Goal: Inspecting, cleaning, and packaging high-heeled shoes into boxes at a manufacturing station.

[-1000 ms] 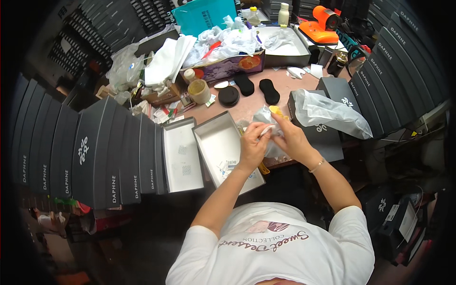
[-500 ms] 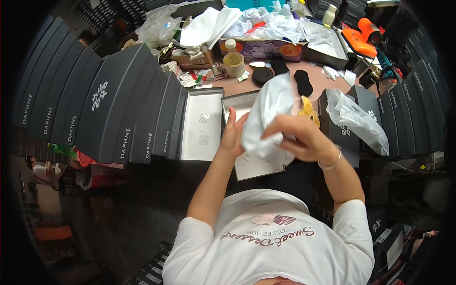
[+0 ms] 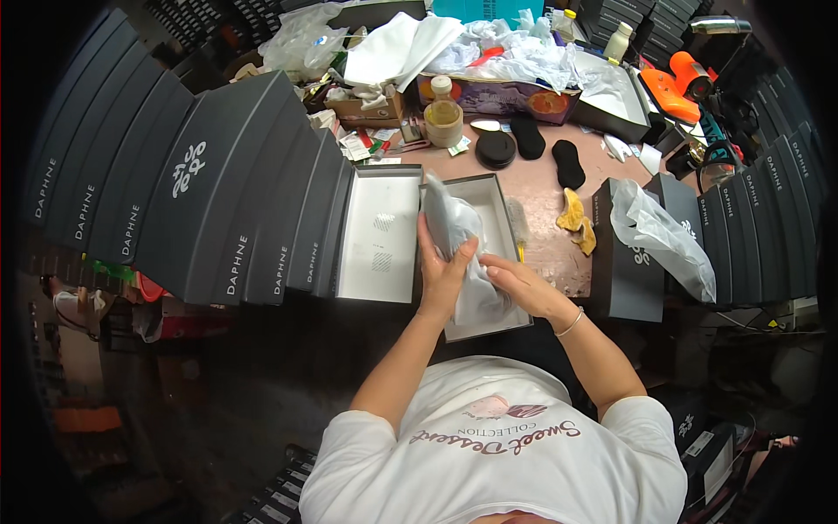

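Observation:
A soft white wrapped bundle [image 3: 483,291], its contents hidden, is held upright and slightly tilted above an open shoebox [image 3: 497,196] with a pale inside. My left hand [image 3: 445,278] wraps round the bundle's left side, the thumb lying across its front. From the right, my right hand [image 3: 526,286] has its fingertips pressed on the bundle's edge; these fingers are closed on it. Left of the shoebox lies another open, shallow box part [image 3: 380,231], white inside with a dark rim.
Dark shoeboxes [image 3: 231,192] stand in a row at the left, more [image 3: 759,218] at the right. A white plastic bag [image 3: 668,236] drapes over a dark box [image 3: 624,271]. Yellow scraps [image 3: 572,214], black pads [image 3: 567,163], a round black tin [image 3: 495,150] and a glue jar [image 3: 443,122] sit behind.
The bundle has turned and moved left, lower over the shoebox. My left hand, open beside it before, now grips it. My right hand has come left and settled on its edge.

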Motion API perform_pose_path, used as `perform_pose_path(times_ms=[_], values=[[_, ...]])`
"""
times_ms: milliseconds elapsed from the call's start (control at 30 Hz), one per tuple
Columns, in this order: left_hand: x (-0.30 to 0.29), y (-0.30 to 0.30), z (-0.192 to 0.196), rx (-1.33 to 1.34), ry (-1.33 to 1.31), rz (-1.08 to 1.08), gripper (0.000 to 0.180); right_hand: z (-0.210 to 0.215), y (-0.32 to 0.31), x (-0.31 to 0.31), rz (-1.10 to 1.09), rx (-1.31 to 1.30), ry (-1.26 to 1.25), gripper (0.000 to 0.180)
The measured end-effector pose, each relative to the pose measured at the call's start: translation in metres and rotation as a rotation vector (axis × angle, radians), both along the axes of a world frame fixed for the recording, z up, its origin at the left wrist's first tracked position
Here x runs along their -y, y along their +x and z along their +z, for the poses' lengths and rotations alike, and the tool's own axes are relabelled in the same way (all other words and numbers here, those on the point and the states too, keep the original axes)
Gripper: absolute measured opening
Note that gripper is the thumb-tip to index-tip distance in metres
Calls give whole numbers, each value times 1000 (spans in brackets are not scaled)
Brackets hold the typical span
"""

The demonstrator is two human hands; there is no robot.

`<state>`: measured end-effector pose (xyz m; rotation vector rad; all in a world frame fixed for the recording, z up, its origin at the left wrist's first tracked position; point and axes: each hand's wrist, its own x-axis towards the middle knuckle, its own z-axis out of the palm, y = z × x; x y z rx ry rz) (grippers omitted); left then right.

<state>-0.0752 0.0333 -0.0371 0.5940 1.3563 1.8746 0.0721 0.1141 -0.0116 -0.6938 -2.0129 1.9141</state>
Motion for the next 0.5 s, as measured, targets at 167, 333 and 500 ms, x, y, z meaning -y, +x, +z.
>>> perform_pose_path(times_ms=[167,333,500], values=[[12,3,-25,-887,-270,3,80,-37,-9,22,248,259,531,44],[15,-11,3,-842,-121,12,36,-57,-13,21,163,296,572,33],[22,-25,-43,-1378,-329,-158,33,-53,-21,21,350,456,589,38]])
